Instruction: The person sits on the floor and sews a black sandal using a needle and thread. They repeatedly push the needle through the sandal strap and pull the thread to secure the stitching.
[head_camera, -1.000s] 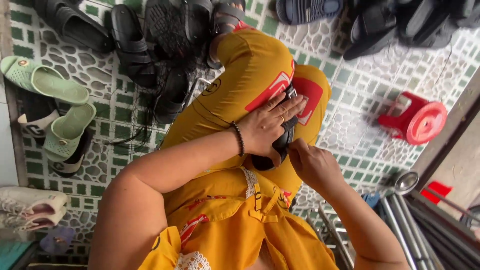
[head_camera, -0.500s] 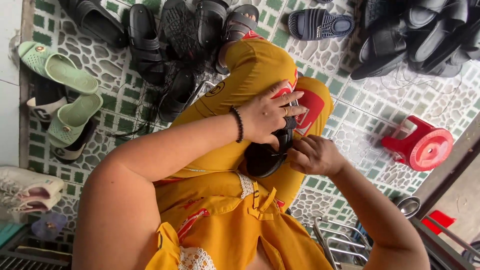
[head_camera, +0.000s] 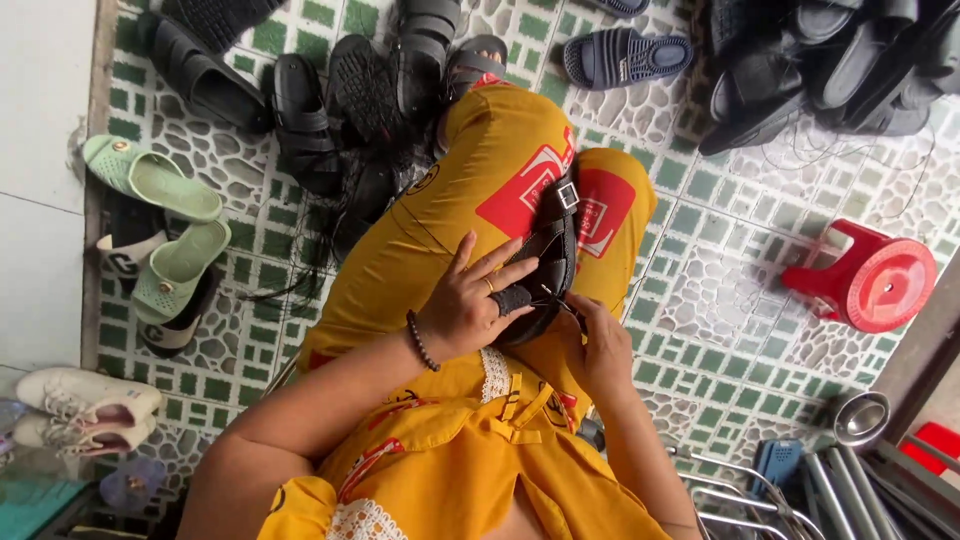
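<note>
Resting across the person's lap, the black strapped sandal with a small metal buckle (head_camera: 548, 255) lies on the yellow trousers with red patches (head_camera: 480, 190), its buckle end toward the knees and its heel end toward the body. Against the view a second ago, the sandal has turned and stretched out lengthwise along the thigh, so more of its straps and buckle now show, and the hands have shifted to its near end.

The left hand (head_camera: 470, 300) lies on top of the sandal with fingers spread and only loosely curled, pressing it down against the leg; it wears a ring and a dark beaded bracelet (head_camera: 420, 340) at the wrist. The right hand (head_camera: 590, 345) is curled close at the sandal's near edge, fingertips pinched together on something thin, possibly a needle or thread, though it is too small to tell. Both forearms reach in from the lower frame, elbows bent.

Around them on the green and white tiled floor (head_camera: 720, 300) lie many dark sandals, a pair of pale green slippers (head_camera: 165, 220), and a tipped red plastic stool (head_camera: 870, 280).
</note>
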